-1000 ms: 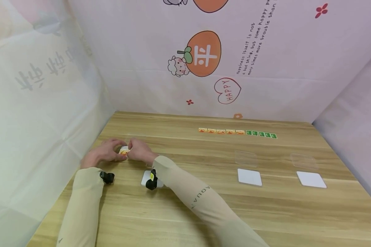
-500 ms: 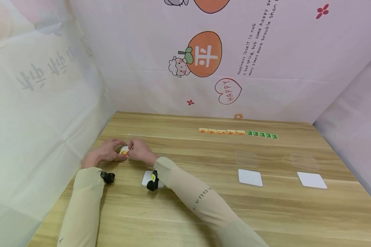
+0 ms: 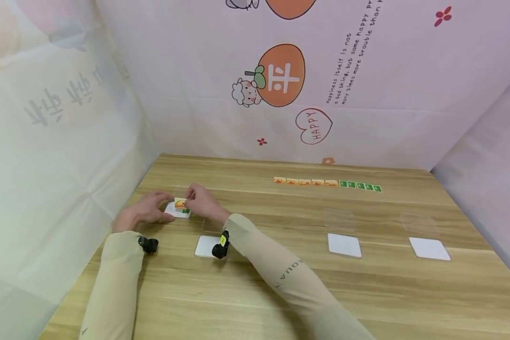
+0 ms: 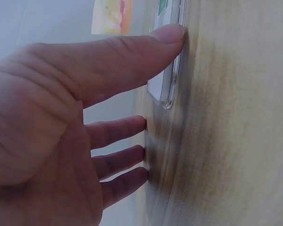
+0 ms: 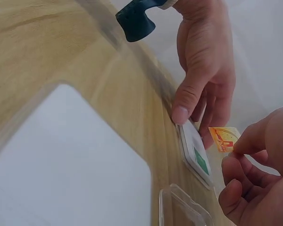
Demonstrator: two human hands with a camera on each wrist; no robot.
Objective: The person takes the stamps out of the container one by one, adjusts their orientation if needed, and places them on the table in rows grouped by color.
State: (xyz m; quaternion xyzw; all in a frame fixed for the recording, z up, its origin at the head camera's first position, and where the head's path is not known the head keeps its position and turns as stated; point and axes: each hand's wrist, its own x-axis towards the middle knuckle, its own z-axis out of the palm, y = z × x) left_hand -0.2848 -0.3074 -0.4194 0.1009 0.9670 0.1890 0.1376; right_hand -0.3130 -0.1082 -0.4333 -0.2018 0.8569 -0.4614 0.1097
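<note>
My left hand holds a flat white rounded-corner plate with a clear rim on the table at the left. Its thumb presses the near edge; the index fingertip is hidden in the left wrist view. On the plate lies a small green sticker. Between thumb and index finger, my right hand pinches a small yellow-and-orange sticker, raised above the plate. Nearer to me, under my right wrist, sits another white plate.
Two more white plates lie to the right, with clear covers behind them. Another clear cover is beside the held plate. A row of orange stickers and green stickers runs along the back. Fabric walls enclose the table.
My right hand has moved to the right and slightly back, lifting the orange sticker off the plate area. The green sticker now shows beneath it. My left hand has stayed in place.
</note>
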